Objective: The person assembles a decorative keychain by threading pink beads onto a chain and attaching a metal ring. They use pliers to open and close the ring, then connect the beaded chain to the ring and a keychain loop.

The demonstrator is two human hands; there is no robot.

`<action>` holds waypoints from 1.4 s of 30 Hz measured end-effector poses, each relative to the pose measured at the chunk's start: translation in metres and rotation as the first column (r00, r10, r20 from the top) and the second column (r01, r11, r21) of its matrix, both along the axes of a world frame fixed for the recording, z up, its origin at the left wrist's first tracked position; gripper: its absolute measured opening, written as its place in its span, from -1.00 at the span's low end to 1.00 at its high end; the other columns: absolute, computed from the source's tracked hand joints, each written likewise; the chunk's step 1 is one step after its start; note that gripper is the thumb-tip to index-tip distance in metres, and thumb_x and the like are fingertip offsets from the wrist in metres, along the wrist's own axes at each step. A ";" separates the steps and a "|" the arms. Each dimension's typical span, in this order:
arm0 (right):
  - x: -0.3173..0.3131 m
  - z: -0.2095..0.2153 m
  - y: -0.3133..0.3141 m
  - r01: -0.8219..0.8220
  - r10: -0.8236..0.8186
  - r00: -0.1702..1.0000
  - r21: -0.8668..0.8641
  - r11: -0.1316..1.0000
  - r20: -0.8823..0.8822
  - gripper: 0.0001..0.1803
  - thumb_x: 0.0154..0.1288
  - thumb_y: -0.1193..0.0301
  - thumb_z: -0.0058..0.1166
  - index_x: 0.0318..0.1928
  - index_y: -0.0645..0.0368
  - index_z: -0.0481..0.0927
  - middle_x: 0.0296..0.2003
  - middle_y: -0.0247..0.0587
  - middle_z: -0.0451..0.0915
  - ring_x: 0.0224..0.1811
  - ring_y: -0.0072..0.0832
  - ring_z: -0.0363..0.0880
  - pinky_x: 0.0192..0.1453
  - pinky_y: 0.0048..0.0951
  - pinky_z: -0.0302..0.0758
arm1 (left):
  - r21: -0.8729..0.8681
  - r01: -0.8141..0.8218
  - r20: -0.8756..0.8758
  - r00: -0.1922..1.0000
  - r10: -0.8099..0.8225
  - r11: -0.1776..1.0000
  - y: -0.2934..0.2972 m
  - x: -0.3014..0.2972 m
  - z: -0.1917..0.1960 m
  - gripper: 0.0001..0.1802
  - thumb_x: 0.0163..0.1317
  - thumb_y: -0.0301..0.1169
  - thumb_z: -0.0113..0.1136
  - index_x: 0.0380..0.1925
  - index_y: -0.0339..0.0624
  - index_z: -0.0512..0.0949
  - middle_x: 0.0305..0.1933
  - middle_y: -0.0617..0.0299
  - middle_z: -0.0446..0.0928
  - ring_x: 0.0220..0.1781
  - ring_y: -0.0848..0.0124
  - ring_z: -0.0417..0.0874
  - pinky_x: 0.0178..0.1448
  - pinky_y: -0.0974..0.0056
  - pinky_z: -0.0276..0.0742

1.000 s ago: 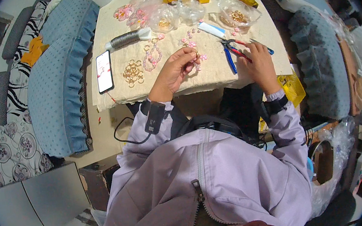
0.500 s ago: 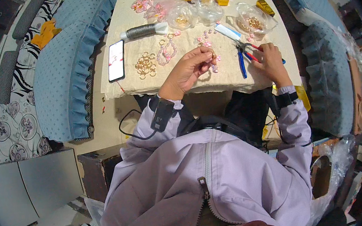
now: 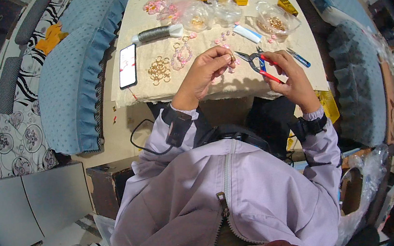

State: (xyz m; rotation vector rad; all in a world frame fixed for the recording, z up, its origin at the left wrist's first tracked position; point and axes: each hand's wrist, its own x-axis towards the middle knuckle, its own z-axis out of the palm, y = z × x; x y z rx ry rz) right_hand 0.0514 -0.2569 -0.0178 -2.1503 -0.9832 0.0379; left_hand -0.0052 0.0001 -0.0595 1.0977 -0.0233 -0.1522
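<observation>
The left hand (image 3: pixel 208 70) is raised over the front part of the bench (image 3: pixel 231 86) and its fingertips are pinched together on a small gold piece with pink beads (image 3: pixel 231 60); the piece is too small to say exactly what it is. The right hand (image 3: pixel 289 77) is closed around the red handles of a pair of pliers (image 3: pixel 259 62). The dark nose of the pliers points to the left, toward the small piece, and ends just beside the left fingertips. I cannot tell if the nose touches the piece.

The bench is covered with a beige cloth. On it, to the left of the left hand, lies a heap of gold rings (image 3: pixel 159 69), and next to the heap a loop of pink beads (image 3: pixel 182 54). A smartphone (image 3: pixel 128 65) with a lit screen lies near the left edge of the cloth. Behind the rings there is a grey spool of wire (image 3: pixel 156 33) lying on its side. Farther back are clear plastic bags (image 3: pixel 197 17) with small parts inside. A tool with blue handles (image 3: pixel 298 57) lies to the right of the pliers, near the right hand. A blue cushion (image 3: pixel 72 88) stands to the left of the bench. The person wears a lilac jacket (image 3: pixel 225 202).
</observation>
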 end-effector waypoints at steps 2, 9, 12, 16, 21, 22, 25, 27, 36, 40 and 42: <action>0.000 -0.001 0.000 -0.025 0.025 1.000 0.012 1.000 -0.003 -0.42 0.04 0.40 0.21 0.16 0.08 0.50 -0.08 -0.19 0.52 -0.31 -0.39 0.47 -0.20 -0.45 0.47 | -0.038 -0.004 0.012 1.000 0.005 0.999 -0.002 -0.001 0.002 -0.84 0.34 -0.37 0.16 -0.13 -0.14 0.55 -0.27 0.28 0.62 -0.39 0.64 0.45 -0.33 0.57 0.36; -0.005 0.000 -0.002 -0.025 0.025 0.999 0.029 0.999 -0.022 -0.43 0.03 0.43 0.20 0.15 0.12 0.52 -0.11 -0.19 0.52 -0.34 -0.41 0.46 -0.24 -0.47 0.45 | -0.081 -0.016 0.044 0.999 0.020 0.997 -0.007 -0.005 0.005 -0.83 0.35 -0.36 0.16 -0.12 -0.15 0.56 -0.26 0.30 0.61 -0.38 0.66 0.43 -0.31 0.57 0.32; -0.006 0.002 -0.002 -0.020 0.021 0.998 0.019 1.000 -0.062 -0.44 0.02 0.43 0.20 0.14 0.13 0.52 -0.15 -0.19 0.52 -0.35 -0.42 0.46 -0.25 -0.48 0.45 | -0.078 -0.025 0.057 0.998 0.029 0.997 -0.008 -0.006 0.006 -0.83 0.35 -0.36 0.17 -0.13 -0.15 0.56 -0.27 0.30 0.61 -0.38 0.67 0.43 -0.31 0.58 0.32; -0.007 0.001 -0.001 -0.018 0.021 0.996 0.036 0.999 -0.082 -0.45 0.02 0.43 0.20 0.12 0.15 0.52 -0.20 -0.20 0.51 -0.38 -0.43 0.45 -0.27 -0.49 0.43 | 0.004 -0.025 0.064 0.998 0.024 1.000 -0.009 -0.007 0.007 -0.85 0.35 -0.35 0.16 -0.15 -0.13 0.56 -0.28 0.33 0.61 -0.39 0.68 0.43 -0.32 0.58 0.31; -0.006 0.000 -0.003 -0.019 0.023 0.996 0.047 0.999 -0.082 -0.45 0.02 0.43 0.20 0.11 0.16 0.52 -0.25 -0.20 0.49 -0.40 -0.44 0.42 -0.30 -0.48 0.41 | -0.002 -0.034 0.043 0.999 0.034 0.999 -0.011 -0.007 0.007 -0.86 0.35 -0.34 0.16 -0.17 -0.12 0.56 -0.29 0.36 0.61 -0.40 0.69 0.45 -0.33 0.57 0.31; -0.006 0.000 -0.004 -0.017 0.019 0.997 0.032 0.999 -0.078 -0.45 0.02 0.43 0.20 0.11 0.16 0.52 -0.25 -0.20 0.49 -0.41 -0.44 0.42 -0.30 -0.48 0.41 | 0.028 -0.043 0.058 0.997 0.042 0.999 -0.011 -0.007 0.007 -0.86 0.35 -0.34 0.16 -0.17 -0.12 0.56 -0.29 0.35 0.61 -0.40 0.69 0.45 -0.33 0.56 0.31; -0.006 0.000 -0.004 -0.010 0.013 0.997 0.040 0.999 -0.072 -0.45 0.01 0.43 0.20 0.11 0.16 0.52 -0.27 -0.20 0.49 -0.42 -0.45 0.41 -0.31 -0.47 0.40 | 0.096 -0.074 0.078 0.995 0.067 0.993 -0.012 -0.006 0.008 -0.85 0.35 -0.34 0.16 -0.17 -0.13 0.55 -0.29 0.33 0.62 -0.40 0.69 0.46 -0.32 0.55 0.32; -0.006 -0.001 -0.004 -0.009 0.012 0.998 0.050 0.999 -0.058 -0.45 0.01 0.44 0.20 0.11 0.16 0.53 -0.27 -0.20 0.48 -0.43 -0.45 0.40 -0.31 -0.47 0.40 | 0.106 -0.090 0.087 0.993 0.081 0.990 -0.013 -0.007 0.008 -0.85 0.35 -0.34 0.15 -0.17 -0.14 0.55 -0.29 0.31 0.62 -0.39 0.68 0.47 -0.32 0.55 0.32; -0.007 0.006 -0.005 0.009 -0.009 1.000 -0.015 1.000 -0.013 -0.45 0.01 0.48 0.21 0.11 0.16 0.55 -0.23 -0.19 0.52 -0.36 -0.45 0.46 -0.27 -0.51 0.45 | 0.146 -0.116 0.147 0.985 0.094 0.982 -0.015 -0.005 0.005 -0.84 0.39 -0.38 0.10 -0.10 -0.17 0.54 -0.29 0.26 0.64 -0.42 0.68 0.49 -0.45 0.60 0.33; -0.009 0.010 -0.007 0.014 -0.012 0.999 -0.043 0.999 0.031 -0.47 0.03 0.51 0.23 0.11 0.18 0.56 -0.17 -0.20 0.55 -0.21 -0.46 0.56 -0.20 -0.55 0.49 | 0.393 -0.283 0.264 0.946 0.187 0.875 -0.022 -0.005 0.005 -0.81 0.39 -0.36 0.07 -0.23 -0.28 0.55 -0.38 0.24 0.62 -0.48 0.56 0.52 -0.35 0.45 0.44; -0.010 0.010 -0.007 0.010 -0.008 0.998 -0.026 1.000 0.068 -0.45 0.01 0.50 0.24 0.11 0.16 0.56 -0.15 -0.17 0.56 -0.18 -0.40 0.59 -0.18 -0.49 0.52 | 0.504 -0.356 0.327 0.922 0.208 0.787 -0.025 -0.005 0.006 -0.79 0.39 -0.34 0.06 -0.26 -0.28 0.55 -0.45 0.23 0.60 -0.50 0.52 0.52 -0.35 0.41 0.45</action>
